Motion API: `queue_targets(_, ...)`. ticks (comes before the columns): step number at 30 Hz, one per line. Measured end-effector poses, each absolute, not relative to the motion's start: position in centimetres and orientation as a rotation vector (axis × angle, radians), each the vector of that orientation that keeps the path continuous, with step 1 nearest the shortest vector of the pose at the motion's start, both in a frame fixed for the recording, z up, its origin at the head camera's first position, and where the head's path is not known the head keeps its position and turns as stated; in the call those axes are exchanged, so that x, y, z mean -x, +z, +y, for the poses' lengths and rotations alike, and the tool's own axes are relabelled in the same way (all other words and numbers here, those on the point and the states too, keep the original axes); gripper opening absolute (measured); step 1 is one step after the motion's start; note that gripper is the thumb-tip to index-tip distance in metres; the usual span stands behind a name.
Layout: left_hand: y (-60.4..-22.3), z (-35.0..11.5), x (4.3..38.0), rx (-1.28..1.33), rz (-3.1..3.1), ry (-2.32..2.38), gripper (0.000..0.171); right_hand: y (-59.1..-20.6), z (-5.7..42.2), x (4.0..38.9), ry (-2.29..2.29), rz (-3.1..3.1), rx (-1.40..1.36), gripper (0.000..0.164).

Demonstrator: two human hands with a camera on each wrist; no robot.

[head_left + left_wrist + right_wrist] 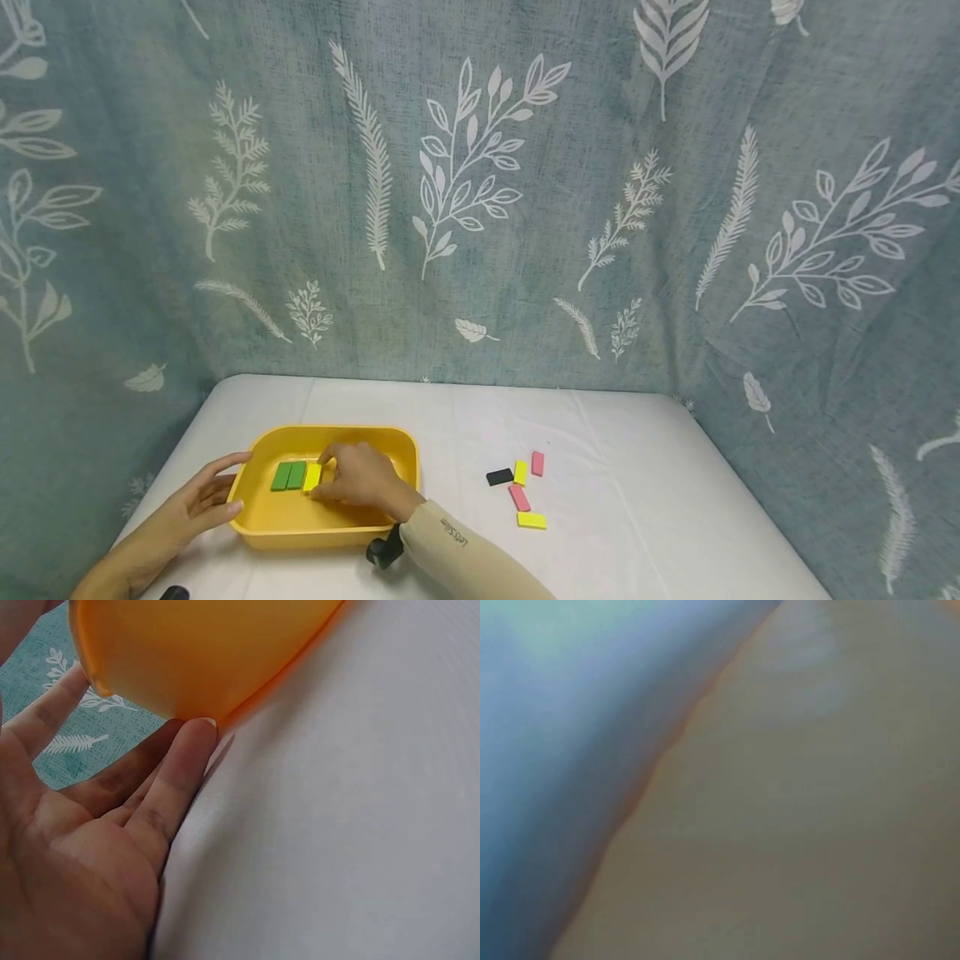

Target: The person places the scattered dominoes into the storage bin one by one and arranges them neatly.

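A yellow-orange plastic tray [322, 537] stands on the left part of the table. In it, two green rectangular blocks [288, 476] lie side by side. Just right of them, my right hand [365, 479] reaches into the tray and pinches a yellow block [312, 478] between thumb and fingers. My left hand [183, 508] is at the tray's left end, its extended fingertips touching the outer wall and rim. From close up, the left wrist view shows those fingertips [196, 735] against the tray's wall [187, 660]. Only a blurred sleeve [795, 810] and pale surface fill the right wrist view.
Right of the tray lie a black block [499, 477], two yellow blocks [532, 521] and two pink blocks [537, 463], loosely scattered. White cloth covers the table [637, 500]. A blue-green leaf-patterned curtain [510, 300] hangs behind and at both sides.
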State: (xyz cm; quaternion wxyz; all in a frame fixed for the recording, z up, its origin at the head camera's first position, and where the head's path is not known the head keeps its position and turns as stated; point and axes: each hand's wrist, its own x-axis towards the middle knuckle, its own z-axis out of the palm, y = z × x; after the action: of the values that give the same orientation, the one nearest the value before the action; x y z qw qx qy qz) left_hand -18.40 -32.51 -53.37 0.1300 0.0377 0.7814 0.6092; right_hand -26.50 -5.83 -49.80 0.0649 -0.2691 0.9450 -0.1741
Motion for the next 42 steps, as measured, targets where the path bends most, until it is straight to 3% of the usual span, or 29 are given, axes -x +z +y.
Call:
queue_targets(32, -53.5, -32.9, 18.6, -0.116, 2.277, 1.775, 0.075, -50.4, -6.6, 26.4, -0.427, 2.925, 0.755, 0.05)
queue_targets(42, -53.7, -32.8, 18.5, -0.115, 2.282, 1.753, 0.074, -49.1, -4.7, 26.5, -0.645, 2.809, 0.764, 0.048)
